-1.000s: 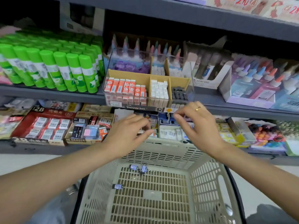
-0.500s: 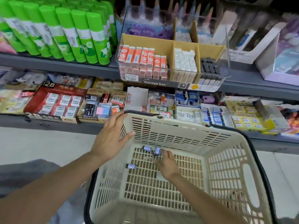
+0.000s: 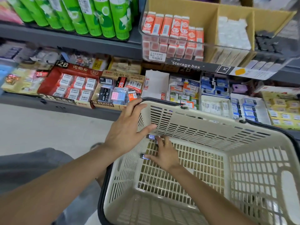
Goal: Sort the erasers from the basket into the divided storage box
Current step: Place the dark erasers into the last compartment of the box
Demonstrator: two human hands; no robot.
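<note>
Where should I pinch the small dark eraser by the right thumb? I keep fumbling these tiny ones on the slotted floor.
Pinch the dark eraser across its two long sides, coming straight down from above. It lies flat on the basket floor, so only its edges give purchase. The right hand is beside it already.

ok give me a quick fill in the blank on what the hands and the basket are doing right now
1. The left hand rests on the basket's ____.
2. The right hand reaches down to the basket's ____.
3. The storage box stands on the shelf ____ the basket.
4. Left of the box stand ____ glue sticks.

Missing words: rim; floor; above; green
</note>
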